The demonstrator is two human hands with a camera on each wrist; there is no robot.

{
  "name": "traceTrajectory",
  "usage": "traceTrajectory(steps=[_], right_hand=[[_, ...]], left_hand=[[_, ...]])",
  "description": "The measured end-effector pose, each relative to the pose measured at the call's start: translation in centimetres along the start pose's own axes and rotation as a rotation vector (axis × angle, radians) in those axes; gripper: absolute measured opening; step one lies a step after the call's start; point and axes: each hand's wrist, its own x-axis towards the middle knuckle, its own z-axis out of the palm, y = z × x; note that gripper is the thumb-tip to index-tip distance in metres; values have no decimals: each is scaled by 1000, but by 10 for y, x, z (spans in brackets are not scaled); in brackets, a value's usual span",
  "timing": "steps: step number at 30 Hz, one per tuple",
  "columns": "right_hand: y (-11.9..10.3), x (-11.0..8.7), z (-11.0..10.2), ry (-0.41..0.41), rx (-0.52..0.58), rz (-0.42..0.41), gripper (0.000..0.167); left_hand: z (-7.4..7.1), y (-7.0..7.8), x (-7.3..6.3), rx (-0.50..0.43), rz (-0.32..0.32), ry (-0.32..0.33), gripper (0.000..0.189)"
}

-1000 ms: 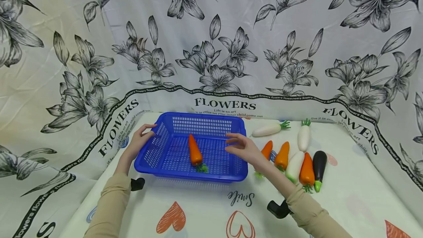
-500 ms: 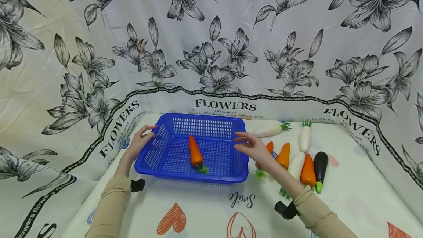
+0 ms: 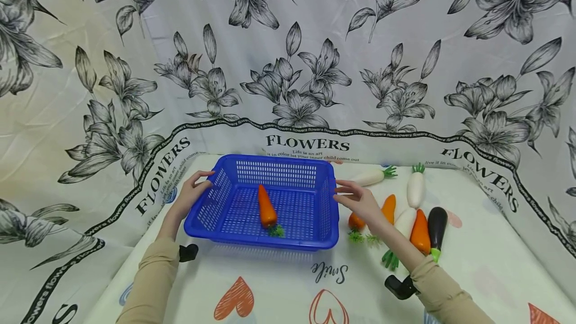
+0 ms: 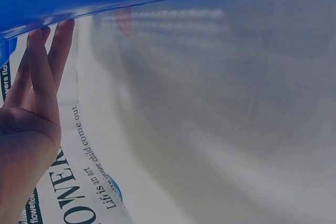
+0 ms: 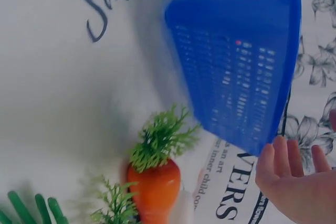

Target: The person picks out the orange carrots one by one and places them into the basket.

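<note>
A blue plastic basket (image 3: 261, 241) with slotted walls stands on the table, a single orange carrot (image 3: 267, 207) with a green top lying inside. At its left rim is my left hand (image 3: 189, 194); in the left wrist view its fairly straight fingers (image 4: 62, 43) reach up to the rim's underside. My right hand (image 3: 362, 206) is at the right rim with loosely bent fingers. In the right wrist view those fingertips (image 5: 281, 153) meet or nearly meet the basket's edge. Beneath the right hand lies another carrot (image 3: 357, 221), partly covered by it.
Right of the basket lie several vegetables: a white radish (image 3: 370, 178) at the back, another white radish (image 3: 416, 189), an orange carrot-like vegetable (image 3: 389, 206), a third white radish (image 3: 406, 224), a carrot (image 3: 420, 231) and an eggplant (image 3: 437, 226). A flower-printed curtain (image 3: 310, 89) hangs behind the table.
My right hand has moved right, from above the basket's inside to its right rim, and now covers more of the nearest carrot. The left hand, the basket and the carrot in it stay put.
</note>
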Motion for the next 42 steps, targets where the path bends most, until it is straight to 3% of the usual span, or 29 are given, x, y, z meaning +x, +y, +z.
traceTrajectory(steps=[11, 20, 29, 42], right_hand=[[12, 2, -25, 36, -49, 41, 58], [25, 5, -43, 97, -107, 88, 61], [39, 1, -48, 145, -93, 219, 70], [40, -2, -38, 135, -114, 251, 67]], left_hand=[[0, 3, -1, -10, -25, 3, 44], [3, 25, -9, -46, -54, 2, 44], [1, 1, 0, -18, -29, 10, 43], [2, 2, -1, -36, -25, 13, 42]])
